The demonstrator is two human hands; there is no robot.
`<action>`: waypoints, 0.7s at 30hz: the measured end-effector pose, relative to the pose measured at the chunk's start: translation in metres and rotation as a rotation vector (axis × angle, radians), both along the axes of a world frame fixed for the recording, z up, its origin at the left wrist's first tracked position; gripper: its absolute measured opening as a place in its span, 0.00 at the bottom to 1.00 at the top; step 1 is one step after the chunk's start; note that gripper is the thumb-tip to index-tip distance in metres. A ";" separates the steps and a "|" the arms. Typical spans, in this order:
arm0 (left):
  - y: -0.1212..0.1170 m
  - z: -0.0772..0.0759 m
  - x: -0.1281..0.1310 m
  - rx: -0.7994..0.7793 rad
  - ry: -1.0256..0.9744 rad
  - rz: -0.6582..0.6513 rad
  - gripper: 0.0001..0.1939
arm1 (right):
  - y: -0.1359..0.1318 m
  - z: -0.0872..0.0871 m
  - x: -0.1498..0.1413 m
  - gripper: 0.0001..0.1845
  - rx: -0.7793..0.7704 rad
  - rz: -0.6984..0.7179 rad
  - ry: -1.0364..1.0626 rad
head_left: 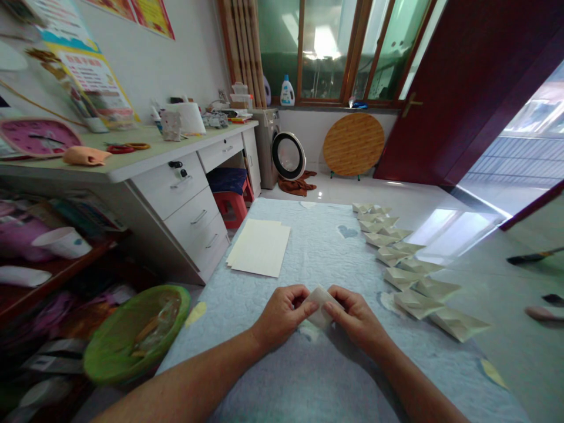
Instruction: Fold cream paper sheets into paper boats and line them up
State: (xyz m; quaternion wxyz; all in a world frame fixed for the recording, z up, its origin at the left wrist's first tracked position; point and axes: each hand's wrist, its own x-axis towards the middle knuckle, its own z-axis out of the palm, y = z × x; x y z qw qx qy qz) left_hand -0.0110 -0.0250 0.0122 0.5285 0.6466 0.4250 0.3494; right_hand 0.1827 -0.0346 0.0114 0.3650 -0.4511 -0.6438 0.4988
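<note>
Between my two hands is a small folded piece of paper (320,302), pale and roughly diamond-shaped, held above the light blue quilted cover. My left hand (286,311) pinches its left side, thumb on the near face. On the other side my right hand (355,314) grips it in the same way; the fingers behind the paper are partly hidden. Beyond my left hand lies a stack of cream paper sheets (261,248). To the right, folded paper boats (418,304) stand in two rows running away from me along the edge.
The quilted cover (317,241) spreads under everything. At the left are a green basket (136,335) and a white desk (185,200) with drawers. A washing machine (267,147) with its round door ajar and a round wooden tabletop (355,144) stand at the back.
</note>
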 end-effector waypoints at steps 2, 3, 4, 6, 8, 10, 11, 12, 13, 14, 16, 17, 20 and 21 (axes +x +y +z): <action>0.000 -0.001 0.000 0.014 0.037 0.026 0.16 | 0.000 0.001 -0.002 0.16 0.004 0.003 -0.017; 0.000 -0.001 0.001 0.024 0.051 0.035 0.16 | 0.000 0.001 -0.002 0.16 0.003 0.002 -0.025; 0.000 -0.001 0.000 0.031 0.058 0.037 0.16 | 0.000 0.001 -0.002 0.16 0.001 -0.001 -0.028; 0.000 0.001 0.000 0.042 0.048 0.009 0.15 | 0.000 0.000 -0.001 0.17 -0.014 -0.007 -0.006; 0.000 0.003 -0.001 0.053 0.031 -0.045 0.13 | 0.001 0.000 0.001 0.18 -0.039 -0.011 0.037; 0.001 0.004 -0.002 0.057 0.034 -0.081 0.13 | 0.001 -0.001 0.002 0.19 -0.064 -0.013 0.077; 0.001 0.004 -0.002 0.057 0.047 -0.083 0.13 | 0.001 -0.002 0.002 0.18 -0.073 -0.015 0.101; 0.001 0.004 -0.002 0.056 0.065 -0.074 0.13 | 0.000 -0.002 0.001 0.17 -0.076 -0.026 0.132; 0.001 0.004 -0.002 0.056 0.084 -0.061 0.13 | 0.000 -0.003 0.001 0.15 -0.071 -0.043 0.168; 0.001 0.004 -0.002 0.060 0.103 -0.047 0.13 | -0.001 -0.004 0.000 0.15 -0.056 -0.068 0.204; 0.001 0.004 -0.001 0.086 0.141 -0.016 0.13 | -0.004 -0.006 -0.002 0.19 0.011 -0.123 0.233; 0.001 0.004 -0.001 0.110 0.162 -0.002 0.13 | -0.004 -0.007 -0.003 0.19 0.055 -0.142 0.220; -0.001 0.004 0.000 0.207 0.229 0.019 0.12 | -0.005 -0.009 -0.002 0.11 0.156 -0.155 0.150; -0.001 0.004 0.000 0.241 0.248 0.019 0.12 | -0.005 -0.009 -0.002 0.10 0.163 -0.156 0.140</action>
